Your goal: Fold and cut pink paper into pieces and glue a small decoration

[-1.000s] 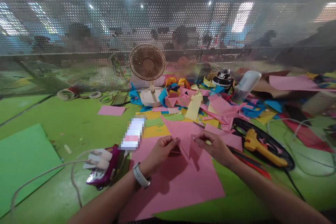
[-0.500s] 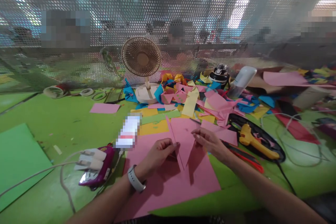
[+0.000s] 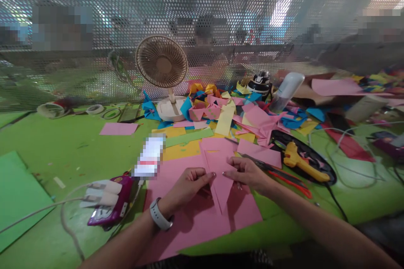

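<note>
The grip of the left hand (image 3: 193,183) is a pinch: thumb and bent forefinger come together on the left edge of a folded, downward-pointing piece of thin pink paper (image 3: 222,191). The right hand (image 3: 249,173) pinches the same piece near its right edge, the thumb lying on its face; what its other fingers do behind is hidden. The folded piece lies over the far half of a large, flat, rectangular pink paper sheet (image 3: 189,229) on the bright green counter (image 3: 78,145); whether its point touches the sheet I cannot tell. It should handle as very light, stiff along the doubled folds but floppy in single layers, easily creased or torn, so fingertips on the folded edges would suit it best. Right of the sheet lie scissors with orange-red handles (image 3: 298,184) and, farther out, a yellow plastic glue gun (image 3: 301,164) in a black oval tray (image 3: 330,172). Left of the sheet sits a glossy purple power block (image 3: 121,195); beyond its far edge stands a round beige fan (image 3: 164,66).
</note>
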`<state>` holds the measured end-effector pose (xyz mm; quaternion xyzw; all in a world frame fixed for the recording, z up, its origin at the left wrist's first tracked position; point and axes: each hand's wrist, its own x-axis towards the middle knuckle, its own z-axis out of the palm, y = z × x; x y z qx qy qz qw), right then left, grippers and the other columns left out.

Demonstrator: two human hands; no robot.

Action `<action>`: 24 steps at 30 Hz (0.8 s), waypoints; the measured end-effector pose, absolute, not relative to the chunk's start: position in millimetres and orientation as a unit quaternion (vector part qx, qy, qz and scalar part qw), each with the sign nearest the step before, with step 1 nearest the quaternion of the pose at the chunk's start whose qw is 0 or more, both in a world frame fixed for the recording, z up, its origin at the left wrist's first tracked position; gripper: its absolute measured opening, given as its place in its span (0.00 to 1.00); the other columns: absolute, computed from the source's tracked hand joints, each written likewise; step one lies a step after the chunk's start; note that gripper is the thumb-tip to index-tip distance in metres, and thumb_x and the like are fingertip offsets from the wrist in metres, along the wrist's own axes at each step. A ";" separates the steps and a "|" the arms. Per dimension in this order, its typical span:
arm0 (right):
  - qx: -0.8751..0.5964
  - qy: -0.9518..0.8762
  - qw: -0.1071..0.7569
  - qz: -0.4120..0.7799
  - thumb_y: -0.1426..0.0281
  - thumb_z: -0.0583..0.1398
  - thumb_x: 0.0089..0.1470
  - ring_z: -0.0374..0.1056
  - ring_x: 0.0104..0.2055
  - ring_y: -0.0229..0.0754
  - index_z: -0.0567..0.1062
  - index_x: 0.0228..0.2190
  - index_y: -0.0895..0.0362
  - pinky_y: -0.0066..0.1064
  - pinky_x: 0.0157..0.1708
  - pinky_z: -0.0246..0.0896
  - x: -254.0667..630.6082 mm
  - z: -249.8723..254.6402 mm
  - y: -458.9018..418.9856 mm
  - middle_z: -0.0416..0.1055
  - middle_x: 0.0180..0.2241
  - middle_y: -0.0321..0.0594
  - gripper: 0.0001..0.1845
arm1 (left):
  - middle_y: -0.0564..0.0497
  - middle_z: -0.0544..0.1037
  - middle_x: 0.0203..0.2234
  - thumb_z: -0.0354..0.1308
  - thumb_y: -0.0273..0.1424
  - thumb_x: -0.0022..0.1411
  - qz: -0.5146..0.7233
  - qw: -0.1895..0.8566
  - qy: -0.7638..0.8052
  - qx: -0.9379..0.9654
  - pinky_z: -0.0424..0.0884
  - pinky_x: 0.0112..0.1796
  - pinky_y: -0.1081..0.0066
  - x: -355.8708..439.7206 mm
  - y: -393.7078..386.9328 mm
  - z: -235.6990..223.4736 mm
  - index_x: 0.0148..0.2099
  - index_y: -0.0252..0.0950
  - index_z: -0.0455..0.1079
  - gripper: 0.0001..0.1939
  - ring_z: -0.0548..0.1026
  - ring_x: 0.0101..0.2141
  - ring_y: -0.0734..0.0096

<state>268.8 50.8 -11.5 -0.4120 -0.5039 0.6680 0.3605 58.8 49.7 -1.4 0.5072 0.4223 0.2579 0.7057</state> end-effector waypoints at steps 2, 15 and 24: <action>-0.414 -0.495 0.353 0.678 0.59 0.69 0.39 0.59 0.14 0.27 0.69 0.26 0.59 0.19 0.14 0.54 267.2 -11.0 50.4 0.66 0.17 0.27 0.20 | 0.57 0.68 0.19 0.61 0.44 0.55 0.262 0.712 0.408 0.508 0.69 0.28 0.74 58.6 49.3 -3.6 0.25 0.33 0.64 0.19 0.69 0.21 0.77; -0.376 -0.460 0.396 0.700 0.65 0.67 0.44 0.64 0.17 0.28 0.73 0.30 0.60 0.19 0.18 0.58 271.4 -16.7 51.1 0.71 0.22 0.32 0.13 | 0.57 0.71 0.19 0.64 0.38 0.54 0.279 0.762 0.386 0.439 0.66 0.25 0.78 57.9 51.0 0.6 0.29 0.33 0.70 0.13 0.68 0.19 0.81; -0.359 -0.400 0.409 0.737 0.71 0.66 0.44 0.67 0.17 0.32 0.76 0.33 0.60 0.21 0.17 0.58 273.6 -20.2 51.7 0.72 0.19 0.33 0.11 | 0.56 0.72 0.20 0.66 0.31 0.52 0.329 0.804 0.365 0.334 0.68 0.23 0.78 57.8 48.1 -3.7 0.31 0.33 0.71 0.08 0.70 0.19 0.79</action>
